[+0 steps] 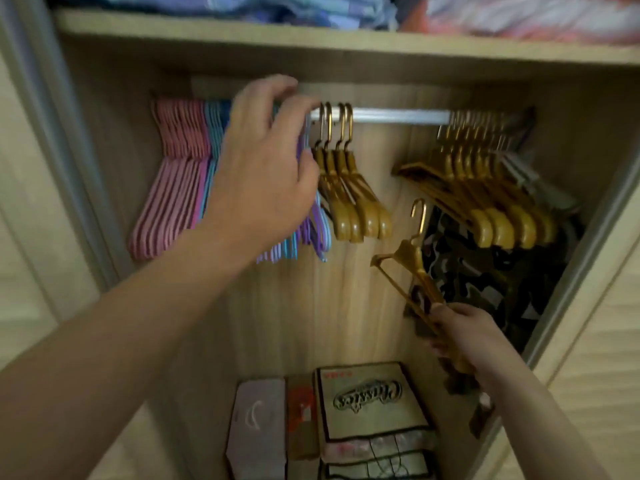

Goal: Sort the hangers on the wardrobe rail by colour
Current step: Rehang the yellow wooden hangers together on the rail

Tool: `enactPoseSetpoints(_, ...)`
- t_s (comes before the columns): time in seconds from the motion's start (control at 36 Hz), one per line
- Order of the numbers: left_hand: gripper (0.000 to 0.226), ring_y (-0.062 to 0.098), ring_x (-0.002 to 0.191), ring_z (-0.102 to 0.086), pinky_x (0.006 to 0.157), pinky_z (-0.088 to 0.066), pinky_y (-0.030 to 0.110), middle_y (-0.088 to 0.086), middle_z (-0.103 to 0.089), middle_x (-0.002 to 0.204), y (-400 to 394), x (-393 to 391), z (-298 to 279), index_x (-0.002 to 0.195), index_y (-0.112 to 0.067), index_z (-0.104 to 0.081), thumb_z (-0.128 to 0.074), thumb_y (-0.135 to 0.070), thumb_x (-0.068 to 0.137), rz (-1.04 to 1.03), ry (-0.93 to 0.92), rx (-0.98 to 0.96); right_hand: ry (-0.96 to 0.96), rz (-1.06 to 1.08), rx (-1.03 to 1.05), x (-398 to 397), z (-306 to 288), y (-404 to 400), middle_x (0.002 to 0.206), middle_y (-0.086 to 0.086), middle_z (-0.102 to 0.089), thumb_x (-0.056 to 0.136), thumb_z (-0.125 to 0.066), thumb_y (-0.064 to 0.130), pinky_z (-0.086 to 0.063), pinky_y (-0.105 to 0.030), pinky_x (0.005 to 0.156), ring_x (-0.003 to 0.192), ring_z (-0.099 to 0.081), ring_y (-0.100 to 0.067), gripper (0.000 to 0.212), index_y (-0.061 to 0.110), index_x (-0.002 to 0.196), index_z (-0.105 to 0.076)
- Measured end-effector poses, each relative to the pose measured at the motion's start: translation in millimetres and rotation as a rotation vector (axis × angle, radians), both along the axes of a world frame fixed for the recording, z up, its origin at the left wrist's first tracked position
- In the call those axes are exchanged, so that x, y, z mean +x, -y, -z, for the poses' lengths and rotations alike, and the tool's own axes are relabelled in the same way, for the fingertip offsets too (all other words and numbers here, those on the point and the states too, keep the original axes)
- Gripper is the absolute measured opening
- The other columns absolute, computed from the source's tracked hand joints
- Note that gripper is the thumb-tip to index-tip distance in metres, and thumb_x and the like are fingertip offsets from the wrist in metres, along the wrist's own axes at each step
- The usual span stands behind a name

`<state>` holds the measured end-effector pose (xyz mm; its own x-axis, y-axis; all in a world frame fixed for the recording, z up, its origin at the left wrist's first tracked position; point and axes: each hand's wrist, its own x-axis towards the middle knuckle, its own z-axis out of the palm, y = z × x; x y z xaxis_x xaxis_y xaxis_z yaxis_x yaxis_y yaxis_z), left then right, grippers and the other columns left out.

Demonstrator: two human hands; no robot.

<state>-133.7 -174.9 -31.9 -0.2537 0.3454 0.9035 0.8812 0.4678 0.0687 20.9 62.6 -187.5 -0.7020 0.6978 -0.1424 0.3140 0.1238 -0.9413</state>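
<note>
Right hand (462, 332) grips a loose golden wooden hanger (412, 268); hook it on the silver metal rail (388, 116) beside the four golden hangers (353, 188) that the left hand (266, 161), fingers curled, steadies

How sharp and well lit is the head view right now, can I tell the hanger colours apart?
Head view: dim and soft overall, the left hand smeared by motion at the rail; pink hangers and gold hangers still read clearly, but the blue and purple ones under the hand blur together; the right hand grips a gold hanger; wide-angle bending curves the shelf.
</note>
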Motion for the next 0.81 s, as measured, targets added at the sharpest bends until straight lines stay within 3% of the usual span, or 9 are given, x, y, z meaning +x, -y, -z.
enactPoseSetpoints(0.06, 0.055, 0.039, 0.147, -0.032, 0.123, -0.027, 0.048, 0.023, -0.035, 0.155, -3, -10, -32, 0.147, -0.005, -0.046, -0.055, -0.019, 0.094, -0.115, -0.094, -0.058, -0.052, -0.006, 0.006, -6, -20, -6, 0.101, -0.016, -0.072, 0.102, -0.057, 0.027, -0.06, -0.033, 0.064, 0.075, -0.074, -0.026, 0.019, 0.013, 0.109, -0.068)
enactPoseSetpoints(0.14, 0.064, 0.044, 0.148, -0.026, 0.121, -0.025, 0.058, 0.025, -0.028, 0.16, -7, -27, -57, 0.153, -0.007, -0.038, -0.056, -0.021, 0.092, -0.237, -0.134, -0.139, -0.086, -0.009, 0.016, -14, -36, -9, 0.099, -0.014, -0.073, 0.1, -0.06, 0.025, -0.062, -0.037, 0.071, 0.076, -0.076, -0.025, 0.017, 0.014, 0.109, -0.069)
enactPoseSetpoints(0.33, 0.088, 0.039, 0.15, -0.025, 0.127, -0.01, 0.056, 0.022, -0.036, 0.154, -11, -58, -74, 0.158, -0.012, -0.027, -0.065, -0.026, 0.08, -0.359, -0.096, -0.265, -0.156, 0.017, 0.054, -32, -66, -11, 0.095, -0.016, -0.073, 0.098, -0.061, 0.024, -0.062, -0.035, 0.066, 0.07, -0.075, -0.024, 0.018, 0.01, 0.107, -0.068)
enactPoseSetpoints(0.5, 0.086, 0.041, 0.142, -0.035, 0.125, -0.016, 0.058, 0.023, -0.043, 0.146, -13, -55, -75, 0.155, -0.009, -0.033, -0.05, -0.04, 0.076, -0.379, -0.098, -0.256, -0.224, 0.056, 0.114, -72, -110, -20, 0.099, -0.01, -0.07, 0.098, -0.061, 0.024, -0.064, -0.038, 0.07, 0.067, -0.075, -0.023, 0.025, 0.011, 0.119, -0.062)
enactPoseSetpoints(0.56, 0.086, 0.04, 0.144, -0.033, 0.125, -0.015, 0.057, 0.022, -0.041, 0.149, -12, -55, -75, 0.156, -0.011, -0.03, -0.052, -0.04, 0.078, -0.38, -0.11, -0.267, -0.242, 0.05, 0.171, -85, -122, -21, 0.094, -0.006, -0.071, 0.099, -0.058, 0.026, -0.064, -0.041, 0.075, 0.07, -0.076, -0.023, 0.021, 0.015, 0.116, -0.062)
enactPoseSetpoints(0.64, 0.086, 0.038, 0.148, -0.028, 0.127, -0.012, 0.056, 0.02, -0.037, 0.153, -11, -59, -74, 0.158, -0.013, -0.026, -0.062, -0.036, 0.083, -0.361, -0.119, -0.269, -0.274, 0.013, 0.197, -105, -136, -23, 0.099, -0.008, -0.069, 0.1, -0.056, 0.026, -0.064, -0.035, 0.069, 0.069, -0.075, -0.024, 0.019, 0.014, 0.114, -0.063)
enactPoseSetpoints(0.81, 0.089, 0.037, 0.149, -0.025, 0.128, -0.008, 0.054, 0.018, -0.034, 0.155, -9, -63, -73, 0.159, -0.015, -0.023, -0.064, -0.036, 0.082, -0.356, -0.125, -0.277, -0.245, -0.026, 0.231, -133, -129, -33, 0.101, -0.009, -0.069, 0.102, -0.054, 0.028, -0.061, -0.034, 0.068, 0.065, -0.071, -0.02, 0.018, 0.015, 0.113, -0.062)
